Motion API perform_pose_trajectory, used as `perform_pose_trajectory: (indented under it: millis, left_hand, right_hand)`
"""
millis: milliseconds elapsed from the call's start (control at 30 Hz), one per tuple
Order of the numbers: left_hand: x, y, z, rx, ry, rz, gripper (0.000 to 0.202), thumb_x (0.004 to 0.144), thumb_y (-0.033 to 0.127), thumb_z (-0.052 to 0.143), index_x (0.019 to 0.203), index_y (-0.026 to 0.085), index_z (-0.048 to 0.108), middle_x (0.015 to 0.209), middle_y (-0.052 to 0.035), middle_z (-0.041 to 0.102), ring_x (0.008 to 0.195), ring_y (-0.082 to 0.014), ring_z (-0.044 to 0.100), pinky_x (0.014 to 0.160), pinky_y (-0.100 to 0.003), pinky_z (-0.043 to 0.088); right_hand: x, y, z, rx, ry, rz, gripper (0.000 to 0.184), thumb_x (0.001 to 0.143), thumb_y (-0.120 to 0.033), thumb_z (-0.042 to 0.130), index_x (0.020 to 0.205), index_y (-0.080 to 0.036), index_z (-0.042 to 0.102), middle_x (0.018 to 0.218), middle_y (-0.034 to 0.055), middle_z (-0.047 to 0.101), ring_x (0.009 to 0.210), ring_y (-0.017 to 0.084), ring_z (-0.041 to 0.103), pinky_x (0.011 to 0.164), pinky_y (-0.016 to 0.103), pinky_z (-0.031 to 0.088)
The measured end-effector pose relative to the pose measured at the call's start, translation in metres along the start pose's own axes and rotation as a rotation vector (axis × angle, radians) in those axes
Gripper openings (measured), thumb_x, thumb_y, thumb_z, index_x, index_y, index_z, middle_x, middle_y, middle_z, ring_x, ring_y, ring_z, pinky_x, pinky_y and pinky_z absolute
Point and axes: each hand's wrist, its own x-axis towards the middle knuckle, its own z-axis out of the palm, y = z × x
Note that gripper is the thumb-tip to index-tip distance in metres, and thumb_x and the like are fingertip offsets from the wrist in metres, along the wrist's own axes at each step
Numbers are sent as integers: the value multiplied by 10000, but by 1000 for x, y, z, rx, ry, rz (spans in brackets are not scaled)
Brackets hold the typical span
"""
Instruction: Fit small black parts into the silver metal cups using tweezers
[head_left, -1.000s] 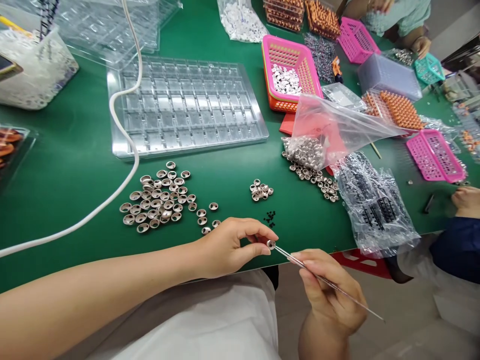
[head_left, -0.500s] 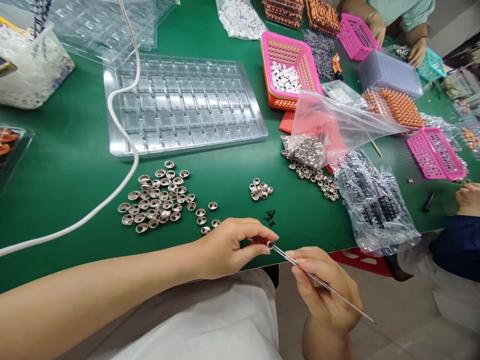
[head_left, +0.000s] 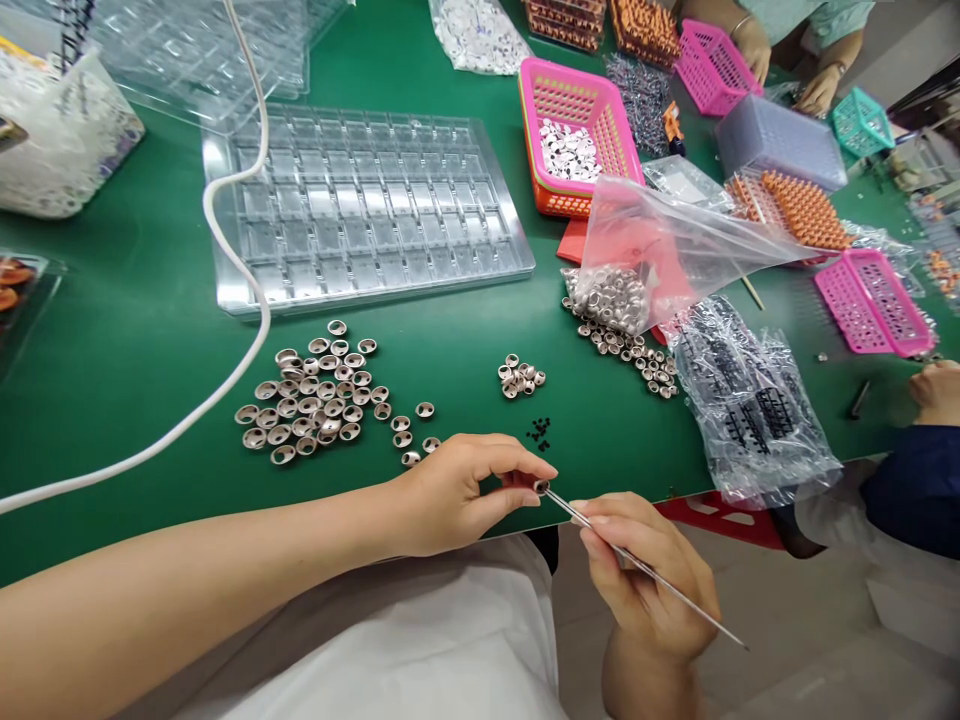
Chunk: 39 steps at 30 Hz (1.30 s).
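Between thumb and forefinger, my left hand pinches a small silver metal cup at the table's front edge. Fine metal tweezers are gripped in my right hand, their tips at the cup's opening. Whether the tips hold a part inside it is too small to tell. Tiny black pieces lie just beyond my fingers. Behind them sits a little heap of silver cups. A larger spread of similar cups with holes lies left of my left hand.
A clear compartment tray lies beyond the cups, a white cable crossing its left side. A pink basket holds white pieces. At right are a bag of metal rings, plastic-wrapped black parts and co-workers' hands.
My hands, the cup and the tweezers stay almost in place. The view has shifted very slightly. At the far right, a co-worker's hand has moved a little.
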Motion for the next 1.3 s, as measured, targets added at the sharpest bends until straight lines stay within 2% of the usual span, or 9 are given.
perform_pose_trajectory:
  millis: [167,533,767,1000,1200,1300]
  left_hand:
    - [1,0,0,1,7,-12,213,917,186,640,1092,144,753,913,-80,766,822,-157,712,773,-252,575]
    - [2,1,-1,-12,18,-40,189,890,175,676,1047,112,761,882,-81,755,795,-155,701,764,-254,571]
    - [1,0,0,-5,46,-48,173,877,175,692,1019,109,766,853,-76,746,767,-150,691,738,-252,567]
    - [1,1,1,2,57,-45,173,874,162,697,1018,103,771,844,-75,747,762,-149,692,733,-247,568]
    - [3,0,1,9,51,-38,175,871,152,702,1018,86,771,845,-82,757,759,-149,695,743,-244,569]
    - [3,0,0,13,53,-38,171,870,152,706,1014,89,772,844,-79,762,753,-145,695,736,-237,567]
  right_hand:
    - [-3,0,2,-34,25,-6,349,820,-15,685,1109,-209,682,968,68,769,855,215,750,669,367,654]
    - [-6,-2,6,-64,87,-12,365,825,9,672,1122,-203,682,996,67,765,852,204,746,672,362,656]
    - [-3,-1,3,-67,32,-72,393,795,43,687,1132,-160,679,1011,89,761,876,203,743,692,353,661]
    - [-3,-2,4,-115,37,-74,309,843,-27,685,1106,-190,679,987,68,769,855,200,754,670,347,664]
    - [-3,-2,7,-100,52,-76,311,817,14,686,1079,-155,685,989,86,768,846,208,758,693,357,668]
    - [-5,0,8,-122,75,-83,312,832,3,683,1090,-173,684,986,73,771,846,201,756,670,346,668]
